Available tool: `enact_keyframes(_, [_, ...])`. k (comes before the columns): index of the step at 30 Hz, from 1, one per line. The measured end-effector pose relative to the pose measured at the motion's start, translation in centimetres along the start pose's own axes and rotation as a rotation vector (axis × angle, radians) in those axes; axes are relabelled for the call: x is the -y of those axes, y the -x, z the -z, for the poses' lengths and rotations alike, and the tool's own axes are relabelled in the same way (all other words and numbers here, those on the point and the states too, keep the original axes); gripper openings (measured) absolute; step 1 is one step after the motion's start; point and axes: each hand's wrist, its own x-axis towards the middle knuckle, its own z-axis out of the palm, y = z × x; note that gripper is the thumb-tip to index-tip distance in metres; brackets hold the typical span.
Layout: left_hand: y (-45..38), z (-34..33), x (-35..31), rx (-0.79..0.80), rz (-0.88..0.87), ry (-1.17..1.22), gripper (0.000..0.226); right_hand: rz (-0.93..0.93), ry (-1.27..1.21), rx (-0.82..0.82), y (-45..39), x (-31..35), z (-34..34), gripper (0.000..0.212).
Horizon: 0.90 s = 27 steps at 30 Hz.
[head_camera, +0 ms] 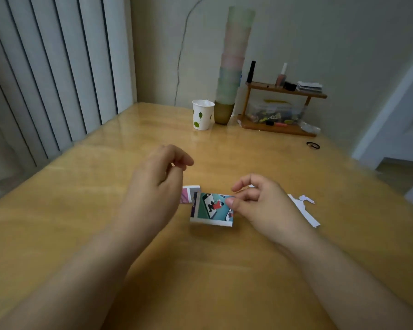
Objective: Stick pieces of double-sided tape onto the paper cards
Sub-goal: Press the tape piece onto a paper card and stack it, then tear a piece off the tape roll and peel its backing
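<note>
Thumb and forefinger of our right hand (264,203) pinch the right edge of the teal illustrated card (211,209), lifting it just above the wooden table (105,210). Left of that card, our left hand (156,184) hovers with fingertips curled together; whether they grip tape, we cannot tell. A pink card (188,194) lies behind the teal card, white paper strips (304,210) to its right.

Far end of the wooden table (224,270) — paper cup (202,114), tall stack of plastic cups (233,65), small wooden shelf (281,110), black hair tie (313,145).
</note>
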Motion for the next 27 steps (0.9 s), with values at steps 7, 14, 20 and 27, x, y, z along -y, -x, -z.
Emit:
enact_keyframes(7, [0.0,0.5,0.1,0.172,0.037,0.360,0.048,0.007,0.065,0.011,-1.8,1.0,-2.2,0.033])
enact_keyframes(14, [0.6,0.7,-1.0,0.501,0.111,0.722,0.032,0.341,0.150,0.063,1.2,2.4,-0.2,0.046])
enact_keyframes(20, [0.9,0.4,-0.7,0.576,0.121,0.727,0.037,0.449,0.169,-0.121,1.3,0.7,-0.6,0.024])
enact_keyframes(27, [1.1,-0.4,-0.5,0.604,0.090,0.511,0.020,0.607,0.193,-0.283,1.8,0.3,1.0,0.025])
